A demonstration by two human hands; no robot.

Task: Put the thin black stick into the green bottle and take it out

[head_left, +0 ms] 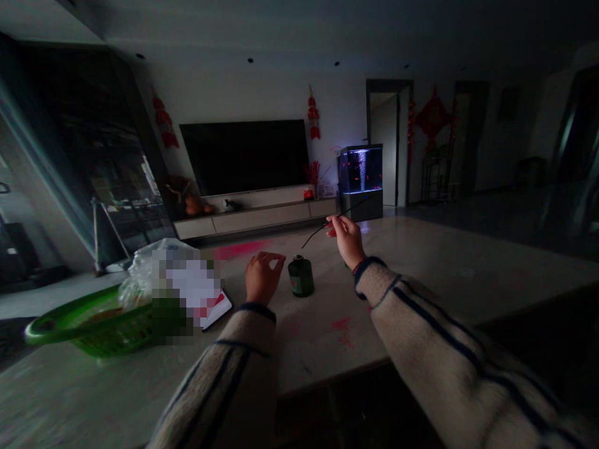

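A thin dark stick or wire (312,236), slightly bent, is pinched in the fingers of my right hand (347,238). Its lower end hangs just above the mouth of a small dark green bottle (301,278), which stands upright on the table with a pale label on its side. To the left of the bottle is my left hand (262,277), thumb and forefinger drawn together at the tips. Whether anything is between those fingertips cannot be made out in the dim light.
On the pale table (421,274) at left stand a green plastic basket (116,333) and a clear plastic bag (147,262). A blurred-out flat item (218,312) lies beside them. Beyond are a TV cabinet (262,218) and a lit fish tank (361,169).
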